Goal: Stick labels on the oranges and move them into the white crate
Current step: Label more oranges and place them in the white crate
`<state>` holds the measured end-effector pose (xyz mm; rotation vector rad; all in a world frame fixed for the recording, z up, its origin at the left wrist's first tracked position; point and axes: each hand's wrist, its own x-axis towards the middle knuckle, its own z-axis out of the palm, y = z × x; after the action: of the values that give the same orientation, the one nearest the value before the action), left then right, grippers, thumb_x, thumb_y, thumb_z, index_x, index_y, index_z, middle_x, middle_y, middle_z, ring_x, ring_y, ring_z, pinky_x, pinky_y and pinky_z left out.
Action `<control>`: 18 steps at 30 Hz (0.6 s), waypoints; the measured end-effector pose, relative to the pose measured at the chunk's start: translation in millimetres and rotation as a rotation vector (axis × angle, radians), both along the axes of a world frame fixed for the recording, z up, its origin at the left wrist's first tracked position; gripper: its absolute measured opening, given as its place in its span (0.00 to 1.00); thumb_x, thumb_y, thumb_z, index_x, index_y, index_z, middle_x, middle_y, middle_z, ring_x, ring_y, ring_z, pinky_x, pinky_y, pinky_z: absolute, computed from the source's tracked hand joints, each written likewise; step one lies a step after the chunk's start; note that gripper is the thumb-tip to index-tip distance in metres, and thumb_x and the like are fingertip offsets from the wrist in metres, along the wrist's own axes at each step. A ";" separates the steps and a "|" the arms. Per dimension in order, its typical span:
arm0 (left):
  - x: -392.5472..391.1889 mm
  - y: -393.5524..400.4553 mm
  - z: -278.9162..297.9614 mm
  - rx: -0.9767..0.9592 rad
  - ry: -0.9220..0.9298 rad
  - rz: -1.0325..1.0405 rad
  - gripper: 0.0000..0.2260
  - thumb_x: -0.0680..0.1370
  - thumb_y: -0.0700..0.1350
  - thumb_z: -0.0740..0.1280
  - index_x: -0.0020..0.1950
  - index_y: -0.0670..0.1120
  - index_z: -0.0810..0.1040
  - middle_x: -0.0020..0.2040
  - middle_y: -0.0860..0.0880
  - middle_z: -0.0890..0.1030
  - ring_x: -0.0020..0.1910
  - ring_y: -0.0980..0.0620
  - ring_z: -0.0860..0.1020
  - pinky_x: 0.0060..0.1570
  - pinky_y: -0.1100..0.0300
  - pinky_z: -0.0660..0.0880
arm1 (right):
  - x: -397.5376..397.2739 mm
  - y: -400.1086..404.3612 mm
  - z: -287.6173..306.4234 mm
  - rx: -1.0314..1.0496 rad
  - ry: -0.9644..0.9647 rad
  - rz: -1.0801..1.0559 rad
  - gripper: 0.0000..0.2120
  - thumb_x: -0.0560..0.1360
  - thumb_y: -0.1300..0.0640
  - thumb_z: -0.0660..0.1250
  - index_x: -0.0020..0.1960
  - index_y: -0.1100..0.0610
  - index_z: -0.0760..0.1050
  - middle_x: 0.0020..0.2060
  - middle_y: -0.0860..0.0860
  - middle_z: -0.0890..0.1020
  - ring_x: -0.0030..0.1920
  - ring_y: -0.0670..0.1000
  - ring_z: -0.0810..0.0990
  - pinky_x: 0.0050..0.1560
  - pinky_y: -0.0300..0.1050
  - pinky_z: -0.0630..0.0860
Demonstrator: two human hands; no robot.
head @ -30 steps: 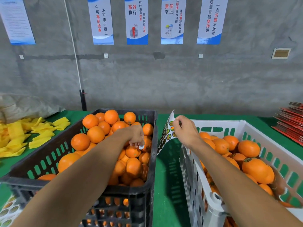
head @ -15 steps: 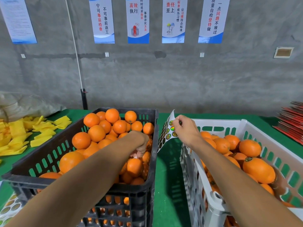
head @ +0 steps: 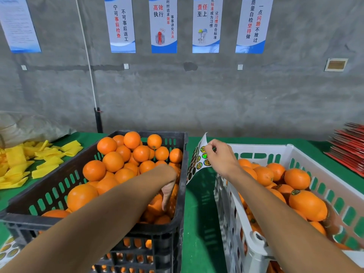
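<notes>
Left hand (head: 169, 187) reaching down among oranges (head: 126, 164) in black crate (head: 182, 194), grip unclear; right hand (head: 218, 157) pinching label sheet (head: 198, 160).

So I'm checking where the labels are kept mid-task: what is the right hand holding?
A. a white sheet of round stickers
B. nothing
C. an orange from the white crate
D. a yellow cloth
A: the right hand pinches the top of the white sheet of round stickers between the black plastic crate and the white plastic crate, while the left hand reaches among the oranges.
</notes>
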<state>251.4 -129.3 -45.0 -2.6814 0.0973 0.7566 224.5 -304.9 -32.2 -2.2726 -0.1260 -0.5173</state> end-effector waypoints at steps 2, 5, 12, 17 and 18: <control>1.4 0.5 -6.5 0.106 0.033 -0.089 0.37 0.81 0.58 0.67 0.83 0.45 0.55 0.82 0.44 0.58 0.79 0.40 0.60 0.75 0.47 0.61 | -0.4 -0.1 0.5 -0.003 0.001 0.005 0.11 0.83 0.53 0.57 0.48 0.55 0.76 0.40 0.51 0.80 0.38 0.50 0.77 0.41 0.50 0.77; 4.5 6.0 -7.1 0.085 0.060 -0.082 0.40 0.79 0.59 0.69 0.83 0.45 0.55 0.82 0.43 0.58 0.77 0.40 0.64 0.77 0.45 0.61 | -0.9 -0.1 0.8 0.003 0.009 0.014 0.11 0.83 0.53 0.58 0.48 0.56 0.76 0.38 0.51 0.79 0.36 0.50 0.75 0.40 0.51 0.76; 21.3 38.7 33.4 -0.475 -0.162 0.301 0.44 0.71 0.63 0.74 0.77 0.40 0.62 0.65 0.38 0.79 0.43 0.44 0.87 0.50 0.49 0.84 | -4.3 1.1 1.8 -0.019 0.048 0.035 0.11 0.83 0.54 0.57 0.47 0.57 0.75 0.36 0.51 0.77 0.35 0.52 0.74 0.40 0.52 0.75; 20.9 23.8 55.5 -0.948 -0.857 0.222 0.35 0.65 0.61 0.76 0.63 0.42 0.69 0.58 0.40 0.80 0.54 0.37 0.81 0.45 0.50 0.80 | -6.2 2.2 1.8 -0.070 0.116 0.028 0.12 0.83 0.53 0.56 0.46 0.55 0.74 0.38 0.54 0.80 0.38 0.54 0.78 0.42 0.51 0.77; 17.8 13.5 60.7 -1.084 -0.913 0.192 0.32 0.64 0.61 0.75 0.58 0.44 0.69 0.54 0.42 0.80 0.53 0.38 0.80 0.43 0.51 0.77 | -6.9 2.2 1.7 -0.094 0.138 0.035 0.12 0.83 0.53 0.56 0.46 0.55 0.75 0.38 0.54 0.81 0.38 0.55 0.79 0.40 0.50 0.75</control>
<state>269.2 -115.8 15.6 -3.7649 0.0062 -0.8055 217.5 -302.7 -30.4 -2.3859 -0.1232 -0.3409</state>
